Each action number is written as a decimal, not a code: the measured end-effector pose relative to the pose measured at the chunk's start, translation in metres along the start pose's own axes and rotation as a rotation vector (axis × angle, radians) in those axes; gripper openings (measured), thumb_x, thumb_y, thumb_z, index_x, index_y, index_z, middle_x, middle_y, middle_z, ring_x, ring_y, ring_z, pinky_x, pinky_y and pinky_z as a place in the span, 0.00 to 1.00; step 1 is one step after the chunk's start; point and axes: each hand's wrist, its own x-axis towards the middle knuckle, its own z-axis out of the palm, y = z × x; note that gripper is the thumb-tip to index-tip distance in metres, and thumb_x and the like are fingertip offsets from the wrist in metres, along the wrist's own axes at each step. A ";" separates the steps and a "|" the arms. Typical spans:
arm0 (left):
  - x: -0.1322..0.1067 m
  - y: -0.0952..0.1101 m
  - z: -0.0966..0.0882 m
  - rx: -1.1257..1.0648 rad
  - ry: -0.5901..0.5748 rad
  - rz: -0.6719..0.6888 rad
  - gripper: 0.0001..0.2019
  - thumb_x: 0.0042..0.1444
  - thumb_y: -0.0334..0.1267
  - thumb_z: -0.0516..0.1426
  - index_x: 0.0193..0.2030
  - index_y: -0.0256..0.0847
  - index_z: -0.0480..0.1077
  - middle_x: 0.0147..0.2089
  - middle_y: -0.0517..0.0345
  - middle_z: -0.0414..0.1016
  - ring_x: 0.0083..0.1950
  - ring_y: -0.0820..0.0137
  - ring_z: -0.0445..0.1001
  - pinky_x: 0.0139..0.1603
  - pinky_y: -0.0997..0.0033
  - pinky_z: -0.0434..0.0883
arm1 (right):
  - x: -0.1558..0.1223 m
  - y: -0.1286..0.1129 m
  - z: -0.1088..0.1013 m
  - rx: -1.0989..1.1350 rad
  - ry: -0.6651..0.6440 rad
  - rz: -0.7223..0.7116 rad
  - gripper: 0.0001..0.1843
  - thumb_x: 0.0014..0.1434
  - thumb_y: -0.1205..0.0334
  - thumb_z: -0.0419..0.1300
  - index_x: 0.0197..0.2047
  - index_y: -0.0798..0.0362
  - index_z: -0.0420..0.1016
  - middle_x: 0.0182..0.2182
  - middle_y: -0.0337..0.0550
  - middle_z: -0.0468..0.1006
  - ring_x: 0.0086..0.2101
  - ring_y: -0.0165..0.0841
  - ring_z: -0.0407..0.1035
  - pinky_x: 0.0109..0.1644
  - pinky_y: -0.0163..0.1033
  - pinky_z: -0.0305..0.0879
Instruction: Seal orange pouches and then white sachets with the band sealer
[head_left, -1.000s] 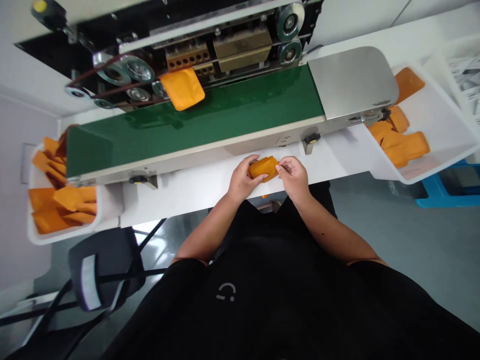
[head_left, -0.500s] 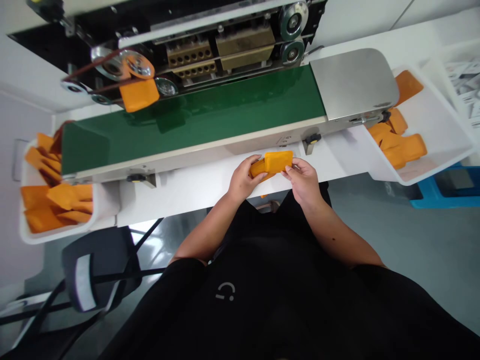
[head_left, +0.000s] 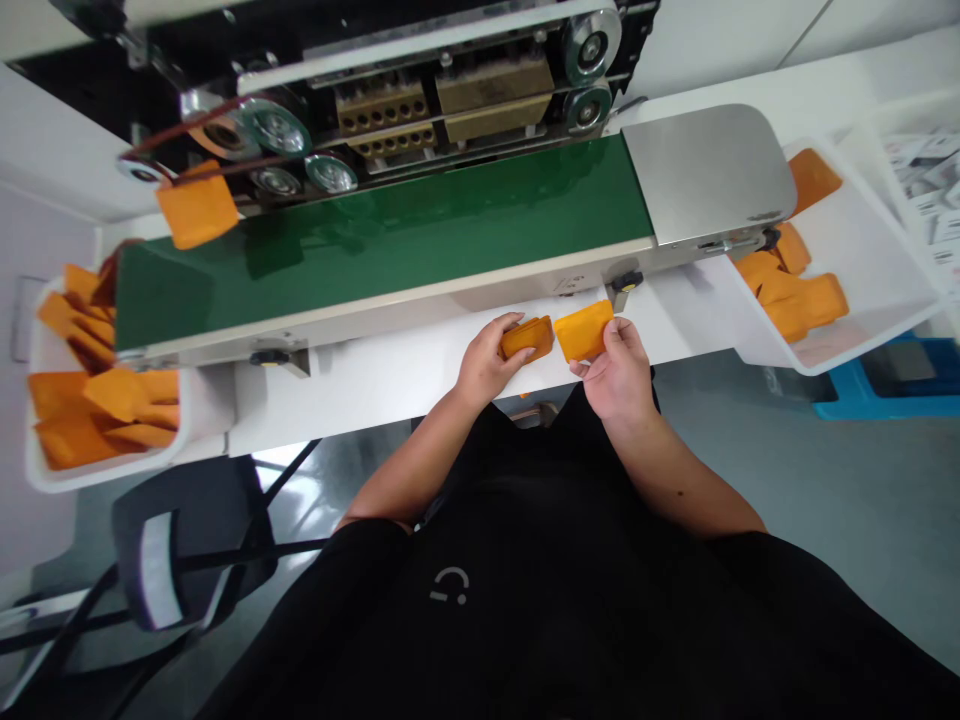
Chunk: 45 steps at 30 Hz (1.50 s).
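Observation:
My left hand (head_left: 484, 365) is closed around a small stack of orange pouches (head_left: 528, 341), thumb in front and fingers behind. A single orange pouch (head_left: 584, 331) is pinched in my right hand (head_left: 619, 375), just to the right of the stack and apart from it. Both hands are over the white table strip (head_left: 360, 385) in front of a belt machine. On the machine's left end, another orange pouch (head_left: 198, 207) hangs from the drive band above the green belt (head_left: 450, 225).
Sealing rollers and brass blocks (head_left: 491, 95) line the machine behind the belt. A white bin (head_left: 206, 400) of orange pouches stands at the left, another bin (head_left: 892, 270) with pouches at the right. A black chair (head_left: 195, 530) is lower left, a blue stool (head_left: 862, 405) lower right.
My right hand has drawn one pouch away from the stack, to the right. The pouch in the machine has travelled left along the band.

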 end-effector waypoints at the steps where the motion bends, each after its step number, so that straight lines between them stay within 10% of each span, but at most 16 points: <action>1: 0.000 0.000 0.000 0.000 0.001 0.002 0.28 0.60 0.42 0.66 0.65 0.43 0.68 0.61 0.46 0.78 0.60 0.57 0.79 0.63 0.56 0.76 | -0.003 -0.003 0.001 0.028 -0.028 0.029 0.21 0.68 0.37 0.56 0.48 0.45 0.60 0.53 0.45 0.77 0.46 0.37 0.77 0.33 0.37 0.77; 6: 0.000 -0.002 0.000 -0.014 0.014 0.025 0.28 0.60 0.42 0.66 0.66 0.43 0.68 0.61 0.46 0.78 0.60 0.57 0.79 0.63 0.54 0.77 | -0.012 -0.033 0.002 0.071 -0.263 0.126 0.24 0.58 0.49 0.71 0.52 0.45 0.68 0.47 0.40 0.79 0.40 0.31 0.78 0.40 0.38 0.81; 11: 0.000 -0.002 0.000 -0.015 0.007 0.010 0.27 0.60 0.42 0.66 0.65 0.44 0.69 0.60 0.46 0.79 0.60 0.57 0.80 0.62 0.55 0.77 | 0.015 -0.087 -0.004 0.007 -0.303 -0.075 0.25 0.52 0.47 0.77 0.46 0.47 0.73 0.33 0.35 0.76 0.26 0.25 0.71 0.26 0.31 0.70; 21: 0.000 -0.004 0.000 -0.025 0.007 -0.020 0.27 0.59 0.40 0.66 0.64 0.44 0.70 0.61 0.45 0.79 0.61 0.55 0.79 0.63 0.52 0.77 | 0.138 -0.194 0.019 -0.272 -0.065 -0.186 0.05 0.76 0.68 0.52 0.52 0.55 0.66 0.24 0.32 0.75 0.16 0.20 0.64 0.26 0.28 0.57; 34: 0.000 -0.001 0.000 -0.032 -0.001 -0.013 0.26 0.60 0.38 0.66 0.65 0.44 0.70 0.61 0.47 0.79 0.61 0.56 0.79 0.64 0.53 0.77 | 0.174 -0.191 0.037 -0.295 -0.023 -0.089 0.18 0.71 0.81 0.47 0.61 0.67 0.62 0.41 0.50 0.81 0.23 0.17 0.72 0.32 0.30 0.64; 41: 0.000 -0.001 -0.001 -0.031 -0.002 -0.012 0.26 0.59 0.38 0.66 0.64 0.44 0.70 0.61 0.47 0.79 0.61 0.55 0.79 0.63 0.53 0.78 | 0.167 -0.184 0.066 -0.337 -0.106 -0.084 0.19 0.70 0.75 0.58 0.62 0.63 0.62 0.30 0.35 0.77 0.20 0.20 0.70 0.31 0.29 0.66; 45: -0.001 -0.001 -0.001 -0.031 0.013 0.006 0.26 0.60 0.38 0.66 0.65 0.45 0.70 0.60 0.47 0.79 0.60 0.56 0.80 0.62 0.53 0.78 | 0.120 -0.161 0.058 -0.329 0.058 -0.465 0.10 0.68 0.72 0.59 0.52 0.56 0.68 0.36 0.37 0.76 0.17 0.17 0.65 0.21 0.26 0.54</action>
